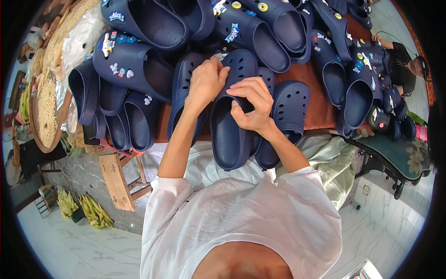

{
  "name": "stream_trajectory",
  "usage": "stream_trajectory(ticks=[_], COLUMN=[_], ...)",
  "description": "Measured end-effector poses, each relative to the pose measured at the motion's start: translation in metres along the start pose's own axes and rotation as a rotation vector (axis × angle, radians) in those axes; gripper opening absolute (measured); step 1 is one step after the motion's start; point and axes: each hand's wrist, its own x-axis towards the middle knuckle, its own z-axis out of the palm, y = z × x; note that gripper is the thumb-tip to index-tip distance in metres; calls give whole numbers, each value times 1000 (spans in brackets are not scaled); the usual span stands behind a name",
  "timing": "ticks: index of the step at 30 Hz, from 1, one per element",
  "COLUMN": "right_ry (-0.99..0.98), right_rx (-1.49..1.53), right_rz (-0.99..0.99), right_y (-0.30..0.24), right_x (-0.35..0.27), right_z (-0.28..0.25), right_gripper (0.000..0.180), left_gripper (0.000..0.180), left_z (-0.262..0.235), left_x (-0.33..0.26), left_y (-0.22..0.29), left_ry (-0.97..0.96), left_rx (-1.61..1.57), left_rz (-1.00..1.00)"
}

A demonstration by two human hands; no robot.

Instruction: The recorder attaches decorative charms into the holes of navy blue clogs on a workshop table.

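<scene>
A plain navy clog (231,135) with round holes stands in front of me, its toe pointing away and its heel toward me. My right hand (253,103) is closed at the rim of its foot opening, fingers bent over the upper. Along the left side of the toe, my left hand (206,83) has its fingers drawn together; whatever they hold is hidden. A small colourful bit shows just past those fingertips. Undecorated clogs stand close on both sides, one on the left (186,74) under my left wrist and one on the right (290,104).
Several navy clogs with colourful charms (134,63) pile up behind on a brown-covered table (318,100). A wooden stool (117,181) stands at the left, past a round tray of pale grains (46,111). At the right are a dark chair (395,156) and another person (404,69).
</scene>
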Motion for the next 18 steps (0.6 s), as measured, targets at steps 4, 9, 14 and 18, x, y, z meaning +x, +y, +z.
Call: stream_trajectory(ticks=[4,9,14,18], right_ry=[26,69,95,106], right_rx=[48,90,54,34], right_rz=[-27,-6,-21,-38], right_y=[4,5,0,-7], right_x=[-4,-5,-4,-4], right_z=[-3,-11,-21,-26], right_gripper=[27,25,23,23], left_gripper=[29,35,33,28], left_z=[4,-4,4,7], left_x=[1,3,5,3], left_y=[7,11,9,14], left_ry=[13,-19,36,154], left_rx=[69,28,64,64], left_rz=[-16,-120,-102,-82])
